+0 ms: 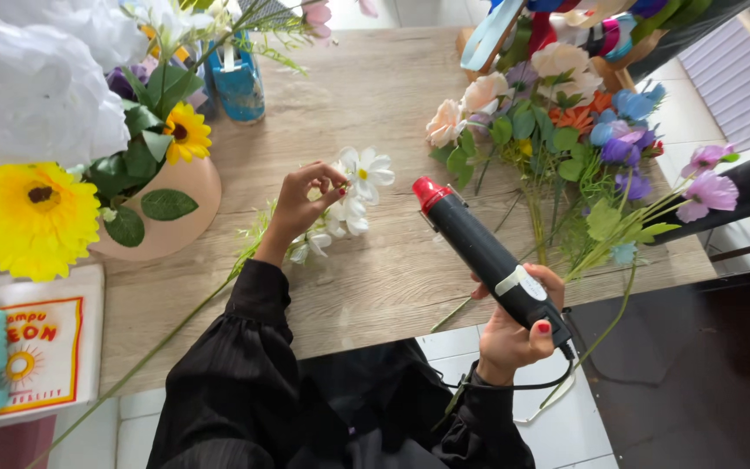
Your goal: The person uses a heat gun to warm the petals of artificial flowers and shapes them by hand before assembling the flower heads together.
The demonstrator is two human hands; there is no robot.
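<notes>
Hands with heat gun and white flowers
Left hand [301, 201] pinches white flowers [353, 195] above the bench [375, 95]; right hand [518, 326] grips a black heat gun [479, 247]

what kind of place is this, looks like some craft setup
Probably a home or small-shop craft table for artificial flower arranging. Loose fake flowers are heaped on the wooden table, a vase holds sunflowers, the right hand holds a black heat tool, and the left hand pinches a white flower stem.
</notes>
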